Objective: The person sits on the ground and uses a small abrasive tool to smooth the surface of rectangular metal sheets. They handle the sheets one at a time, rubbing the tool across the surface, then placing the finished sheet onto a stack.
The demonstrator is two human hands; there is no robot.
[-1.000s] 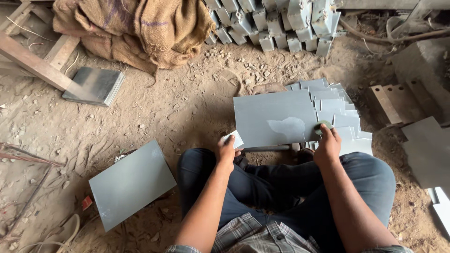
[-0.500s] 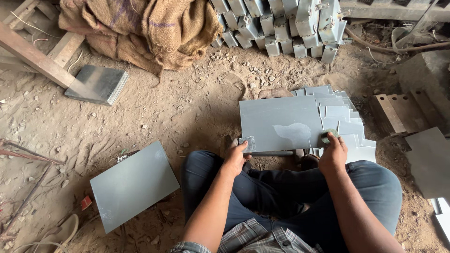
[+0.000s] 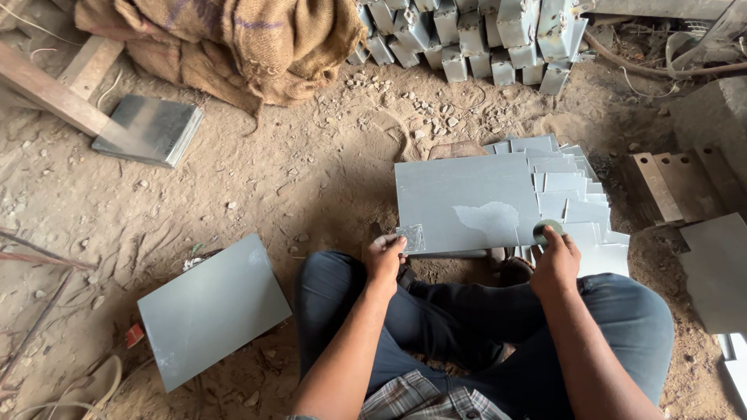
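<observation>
Lying at the far left on the dusty dirt floor (image 3: pixel 311 179), a stack of shiny steel plates (image 3: pixel 149 129) rests against a wooden beam (image 3: pixel 47 92), and a flat grey rectangular metal sheet (image 3: pixel 212 308) sits nearer the seated person's knee. Behind, a brown burlap sack (image 3: pixel 249 43) is heaped beside rows of grey metal boxes (image 3: pixel 475 35). The left hand (image 3: pixel 385 260) pinches a small translucent scrap of film (image 3: pixel 412 238) at the near left corner of a large grey metal panel (image 3: pixel 463 204), which lies flat just ahead of the crossed legs. The right hand (image 3: pixel 554 260) is closed around a small round green disc (image 3: pixel 546 230) at the panel's right edge, over a fanned pile of small grey metal cut pieces (image 3: pixel 580 206).
</observation>
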